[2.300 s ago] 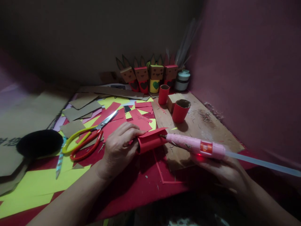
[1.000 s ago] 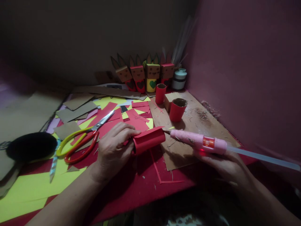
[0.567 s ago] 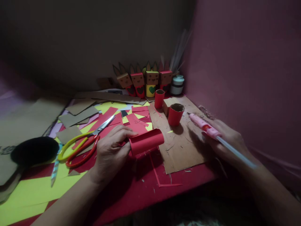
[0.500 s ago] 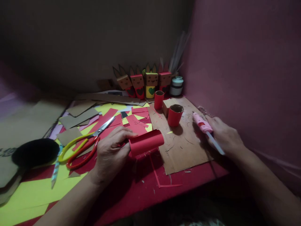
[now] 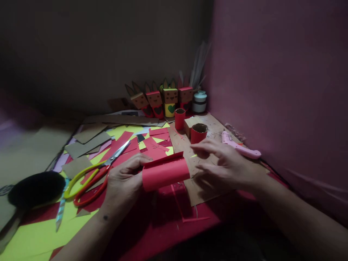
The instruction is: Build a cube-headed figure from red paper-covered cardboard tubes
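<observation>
My left hand (image 5: pixel 123 179) grips the left end of a tube wrapped in red paper (image 5: pixel 165 172), held sideways above the table. A loose flap of the paper stands up along the tube's top edge. My right hand (image 5: pixel 224 165) hovers just right of the tube with its fingers spread and nothing in them. The pink glue gun (image 5: pixel 239 148) lies on the brown cardboard sheet (image 5: pixel 209 181) by the right wall, apart from both hands.
Scissors with yellow and red handles (image 5: pixel 95 172) lie left of my left hand among red, yellow and brown paper scraps. Two upright red tubes (image 5: pixel 198 133) and a small box stand on the cardboard. Paper rabbit figures (image 5: pixel 163 98) and a small jar (image 5: pixel 199 101) line the back.
My right hand carried the glue gun away from the tube, laid it down by the right wall, let go and came back empty beside the tube. My left hand kept its hold.
</observation>
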The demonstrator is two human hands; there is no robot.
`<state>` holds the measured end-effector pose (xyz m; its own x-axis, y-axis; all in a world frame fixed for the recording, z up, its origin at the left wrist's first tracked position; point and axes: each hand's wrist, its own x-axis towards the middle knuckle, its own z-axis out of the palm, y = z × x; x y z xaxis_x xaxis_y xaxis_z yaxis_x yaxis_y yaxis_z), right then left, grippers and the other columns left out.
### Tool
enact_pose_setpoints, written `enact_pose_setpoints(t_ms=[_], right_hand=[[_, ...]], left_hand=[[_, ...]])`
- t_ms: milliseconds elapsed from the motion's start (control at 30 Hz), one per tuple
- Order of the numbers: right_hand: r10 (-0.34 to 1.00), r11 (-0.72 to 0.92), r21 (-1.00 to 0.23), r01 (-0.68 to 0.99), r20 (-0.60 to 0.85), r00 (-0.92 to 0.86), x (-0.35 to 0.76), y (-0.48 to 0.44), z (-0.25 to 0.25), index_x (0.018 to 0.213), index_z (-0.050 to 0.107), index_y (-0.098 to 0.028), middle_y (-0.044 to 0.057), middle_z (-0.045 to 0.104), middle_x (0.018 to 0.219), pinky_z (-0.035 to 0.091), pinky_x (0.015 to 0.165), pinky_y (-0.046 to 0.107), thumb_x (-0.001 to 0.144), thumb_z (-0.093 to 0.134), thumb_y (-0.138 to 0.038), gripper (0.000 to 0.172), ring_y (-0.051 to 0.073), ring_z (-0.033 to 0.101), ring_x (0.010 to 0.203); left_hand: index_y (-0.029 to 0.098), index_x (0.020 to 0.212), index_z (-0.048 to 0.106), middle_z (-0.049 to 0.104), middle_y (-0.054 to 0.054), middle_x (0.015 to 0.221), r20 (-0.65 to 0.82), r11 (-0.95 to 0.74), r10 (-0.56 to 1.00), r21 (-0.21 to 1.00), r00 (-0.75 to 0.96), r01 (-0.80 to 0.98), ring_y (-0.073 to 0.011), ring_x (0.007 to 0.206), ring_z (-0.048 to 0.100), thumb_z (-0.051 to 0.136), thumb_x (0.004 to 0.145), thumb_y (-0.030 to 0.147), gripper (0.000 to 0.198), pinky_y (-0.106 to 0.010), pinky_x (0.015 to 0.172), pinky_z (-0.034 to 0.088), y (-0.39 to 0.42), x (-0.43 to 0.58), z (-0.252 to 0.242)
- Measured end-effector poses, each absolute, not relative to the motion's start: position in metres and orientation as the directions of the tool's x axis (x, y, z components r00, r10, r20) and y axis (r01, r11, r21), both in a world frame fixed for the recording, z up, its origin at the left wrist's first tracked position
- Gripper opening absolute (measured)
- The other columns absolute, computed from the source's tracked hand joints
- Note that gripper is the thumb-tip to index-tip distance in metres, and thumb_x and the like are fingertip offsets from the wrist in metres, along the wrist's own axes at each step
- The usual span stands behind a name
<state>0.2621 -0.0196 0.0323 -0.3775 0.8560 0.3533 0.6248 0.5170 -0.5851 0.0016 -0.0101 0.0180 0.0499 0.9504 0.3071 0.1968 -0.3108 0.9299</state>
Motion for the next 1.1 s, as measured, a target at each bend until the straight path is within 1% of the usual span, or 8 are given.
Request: enact_pose_setpoints(t_ms=[67, 133, 300, 467, 667, 833, 967, 1100], right_hand=[[0.862, 0.498, -0.723, 0.479, 0.352, -0.364, 0.243, -0.012, 0.03, 0.121, 0.071, -0.017, 0.008, 0.07, 0.102, 0.056, 0.077, 0.032, 0.088, 0.061, -0.022, 0.034, 0.019, 0.066, 0.086], [0.871, 0.432, -0.827, 0.36, 0.281, -0.403, 0.231, -0.007, 0.025, 0.116, 0.075, -0.021, 0.006, 0.074, 0.099, 0.058, 0.075, 0.03, 0.086, 0.063, -0.016, 0.033, 0.018, 0.069, 0.088], [0.832, 0.306, -0.939, 0.156, 0.185, -0.522, 0.225, -0.008, 0.018, 0.11, 0.078, -0.027, 0.0, 0.08, 0.099, 0.061, 0.079, 0.028, 0.085, 0.062, -0.011, 0.034, 0.017, 0.074, 0.088], [0.756, 0.42, -0.904, 0.078, 0.301, -0.581, 0.226, -0.01, 0.012, 0.117, 0.074, -0.03, 0.0, 0.078, 0.11, 0.058, 0.092, 0.028, 0.087, 0.059, -0.009, 0.04, 0.016, 0.074, 0.1], [0.676, 0.618, -0.782, 0.085, 0.473, -0.566, 0.229, -0.011, 0.001, 0.128, 0.066, -0.028, 0.004, 0.076, 0.115, 0.061, 0.084, 0.027, 0.088, 0.057, -0.007, 0.046, 0.015, 0.076, 0.096], [0.692, 0.609, -0.792, 0.034, 0.51, -0.512, 0.229, -0.014, -0.005, 0.125, 0.068, -0.029, 0.005, 0.076, 0.115, 0.062, 0.084, 0.028, 0.088, 0.064, -0.014, 0.041, 0.017, 0.076, 0.098], [0.69, 0.601, -0.799, 0.011, 0.511, -0.512, 0.229, -0.014, -0.005, 0.123, 0.07, -0.025, 0.008, 0.076, 0.114, 0.062, 0.085, 0.029, 0.088, 0.064, -0.014, 0.037, 0.018, 0.075, 0.099], [0.683, 0.614, -0.789, 0.023, 0.516, -0.517, 0.23, -0.014, -0.004, 0.121, 0.071, -0.024, 0.007, 0.079, 0.107, 0.062, 0.08, 0.028, 0.088, 0.063, -0.012, 0.036, 0.018, 0.077, 0.091]], left_hand=[[0.019, 0.064, 0.07, 0.066, 0.001, 0.068, 0.277, -0.282, 0.959, 0.948, 0.059, 0.149, -0.014, 0.061, 0.059, 0.071, 0.064, 0.01, 0.009, -0.021, 0.052, 0.051, -0.012, 0.004, 0.019], [0.018, 0.063, 0.071, 0.066, 0.0, 0.068, 0.224, -0.233, 0.971, 0.965, 0.083, 0.123, -0.0142, 0.062, 0.06, 0.073, 0.063, 0.011, 0.007, -0.022, 0.053, 0.051, -0.013, 0.006, 0.019], [0.018, 0.065, 0.074, 0.068, -0.002, 0.068, 0.175, -0.195, 0.974, 0.97, 0.144, 0.145, -0.0155, 0.064, 0.061, 0.072, 0.065, 0.011, 0.008, -0.024, 0.058, 0.051, -0.016, 0.007, 0.017], [0.02, 0.065, 0.075, 0.07, -0.003, 0.069, 0.203, -0.234, 0.962, 0.957, 0.183, 0.169, -0.0172, 0.065, 0.063, 0.069, 0.068, 0.011, 0.011, -0.027, 0.059, 0.051, -0.016, 0.008, 0.015], [0.02, 0.066, 0.075, 0.071, -0.001, 0.069, 0.266, -0.303, 0.943, 0.935, 0.201, 0.184, -0.0157, 0.065, 0.065, 0.069, 0.07, 0.01, 0.013, -0.024, 0.06, 0.051, -0.019, 0.009, 0.014], [0.02, 0.067, 0.071, 0.068, 0.001, 0.069, 0.345, -0.4, 0.902, 0.895, 0.261, 0.199, -0.0145, 0.065, 0.063, 0.067, 0.074, 0.008, 0.015, -0.024, 0.059, 0.051, -0.022, 0.01, 0.012], [0.022, 0.083, 0.074, 0.069, -0.001, 0.083, 0.483, -0.555, 0.821, 0.801, 0.306, 0.226, -0.0148, 0.075, 0.066, 0.065, 0.077, 0.002, 0.022, -0.025, 0.065, 0.053, -0.023, 0.008, 0.009], [0.022, 0.093, 0.074, 0.069, -0.002, 0.084, 0.636, -0.732, 0.679, 0.62, 0.367, 0.282, -0.0159, 0.079, 0.064, 0.063, 0.08, 0.0, 0.028, -0.028, 0.068, 0.054, -0.023, 0.005, 0.011]])
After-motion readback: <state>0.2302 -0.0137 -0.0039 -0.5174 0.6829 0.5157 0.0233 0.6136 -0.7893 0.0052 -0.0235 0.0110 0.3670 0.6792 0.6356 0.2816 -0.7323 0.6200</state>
